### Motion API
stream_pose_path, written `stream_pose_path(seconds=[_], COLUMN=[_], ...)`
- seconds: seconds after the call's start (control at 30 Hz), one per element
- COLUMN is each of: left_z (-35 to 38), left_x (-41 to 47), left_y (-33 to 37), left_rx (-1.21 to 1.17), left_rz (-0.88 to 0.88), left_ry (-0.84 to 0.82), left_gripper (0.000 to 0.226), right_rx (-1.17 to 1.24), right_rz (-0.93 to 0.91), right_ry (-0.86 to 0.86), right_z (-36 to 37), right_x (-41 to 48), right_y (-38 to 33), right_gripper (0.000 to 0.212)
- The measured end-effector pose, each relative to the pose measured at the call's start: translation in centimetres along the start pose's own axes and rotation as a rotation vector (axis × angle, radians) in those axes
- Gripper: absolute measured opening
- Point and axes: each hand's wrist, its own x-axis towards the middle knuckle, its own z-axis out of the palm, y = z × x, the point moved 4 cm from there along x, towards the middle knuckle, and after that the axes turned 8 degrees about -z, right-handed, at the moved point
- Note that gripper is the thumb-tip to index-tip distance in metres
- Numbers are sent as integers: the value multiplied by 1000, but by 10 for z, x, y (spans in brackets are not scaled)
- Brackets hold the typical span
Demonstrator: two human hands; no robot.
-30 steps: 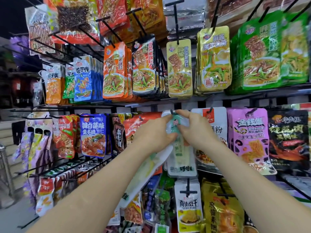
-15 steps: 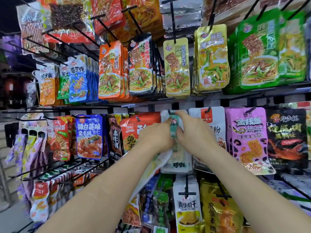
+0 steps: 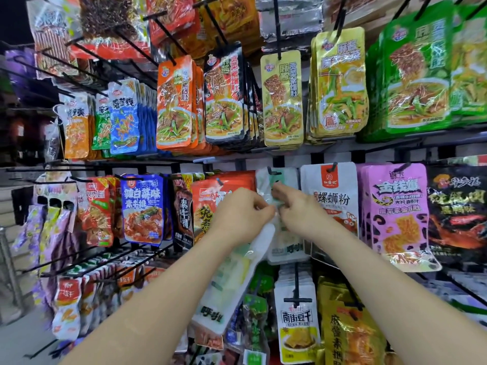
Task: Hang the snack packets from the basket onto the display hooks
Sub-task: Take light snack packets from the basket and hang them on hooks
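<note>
- Head view: both hands meet in front of the middle row of the rack, nearly touching.
- The left hand has its fingers curled tight round the top of 1 pale white-and-green loose packet, which slants down and to the left below the wrist.
- The right hand has its fingers bent, with fingertips and thumb pinching the upper part of a matching hung packet.
- That packet hangs on a black display hook, between a red packet and a white packet with a red label.
</note>
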Motion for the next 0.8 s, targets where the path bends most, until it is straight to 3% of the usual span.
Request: stream_pose_path(seconds=[0.17,0.23,0.3,0.4,0.47,0.53,0.67,0.8], left_z=[-21,-27,-32,-42,-48,-52,-56,-54], left_x=[-8,-11,-14,-20,-25,-30,-40,-48], left_y=[-3,-5,-7,-8,-7,-6,-1,3], left_rx=[-243,-310,-381,-421,-440,-475,-588,-808], left_rz=[-12,-27,-36,-27,-28,-38,-62,-102], left_ry=[150,180,192,243,288,312,264,53], left_gripper=[54,58,59,60,58,56,55,36], right_rx=[-265,-254,-41,468,770,794,753,784], right_rz=[46,28,37,138,161,69,-7,-1], right_ry=[-142,-214,-188,-30,-43,-47,139,246], right_z=[4,8,8,-4,-9,-11,-10,-13], right_x=[-4,-8,-14,-32,-52,-68,-78,-81], right_y=[-3,-6,-9,-24,-41,-59,-72,-72], right_gripper=[65,66,57,30,29,21,2,12])
